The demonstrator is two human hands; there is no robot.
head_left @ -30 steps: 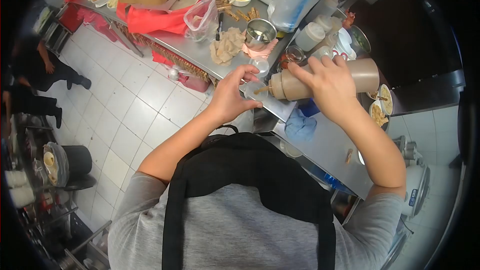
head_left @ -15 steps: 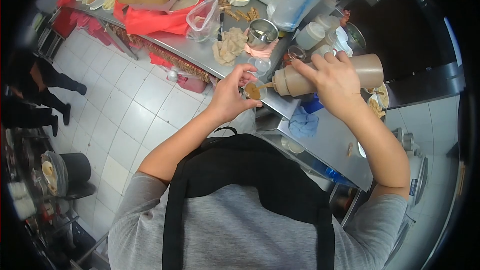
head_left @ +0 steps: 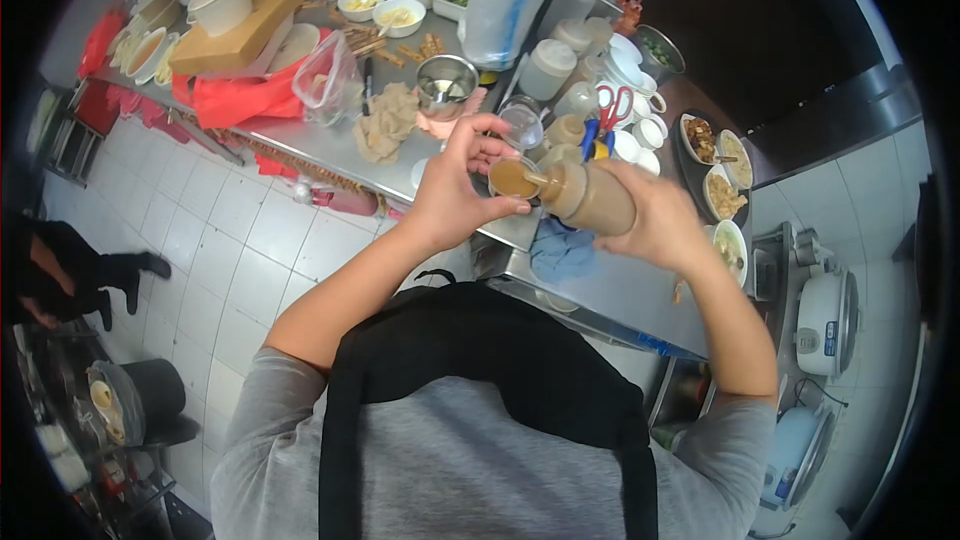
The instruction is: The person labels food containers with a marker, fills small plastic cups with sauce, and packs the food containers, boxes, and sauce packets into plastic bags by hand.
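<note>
My left hand (head_left: 458, 182) is closed around a small clear sauce cup (head_left: 513, 178) with brown sauce in it. In my right hand (head_left: 655, 215) is a squeeze bottle (head_left: 590, 198) of brown sauce, tipped toward the left. Its nozzle is at the rim of the cup; whether sauce is flowing now I cannot tell. Just beyond the cup are a clear plastic lid (head_left: 522, 126) and more squeeze bottles. Below the bottle, a blue cloth (head_left: 562, 252) lies on the steel counter (head_left: 640, 292).
A metal pot (head_left: 447, 85), a crumpled brown cloth (head_left: 387, 124) and a clear plastic bag (head_left: 328, 78) sit on the worktop. Red-handled scissors (head_left: 613, 108) stand among containers. Filled bowls (head_left: 722, 192) are at right. A person in dark clothes (head_left: 75, 265) is at far left.
The right hand has moved down, and the squeeze bottle is now nearer the cup and more tilted. The cup holds more sauce. My view has shifted to the right.
</note>
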